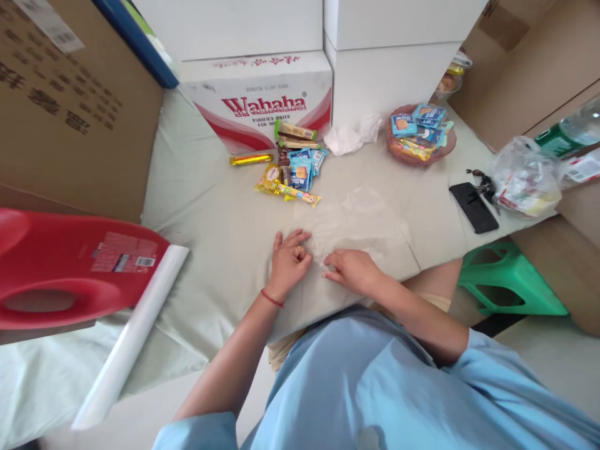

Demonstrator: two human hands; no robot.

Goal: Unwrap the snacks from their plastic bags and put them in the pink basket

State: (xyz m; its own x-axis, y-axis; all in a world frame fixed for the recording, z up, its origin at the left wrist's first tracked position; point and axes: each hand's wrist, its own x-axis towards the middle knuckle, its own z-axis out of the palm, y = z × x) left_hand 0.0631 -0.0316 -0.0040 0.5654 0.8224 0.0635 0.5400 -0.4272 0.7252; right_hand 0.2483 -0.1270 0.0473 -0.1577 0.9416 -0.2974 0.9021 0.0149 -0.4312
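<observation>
A clear, thin plastic bag lies flattened and wrinkled on the cloth-covered table in front of me. My left hand is at the bag's near left edge, thumb and forefinger pinched together on it and the other fingers stretched forward. Close by on the right, my right hand has its fingers curled and closed at the bag's near edge. Beyond the bag sits a loose pile of wrapped snacks: blue packets, a yellow packet, a patterned yellow stick and a green-edged bar.
Behind the snacks stands a Wahaha carton. A pinkish bowl holds more packets, beside crumpled white plastic. To the right are a black phone, a filled plastic bag and a green stool. A red jug and white roll lie left.
</observation>
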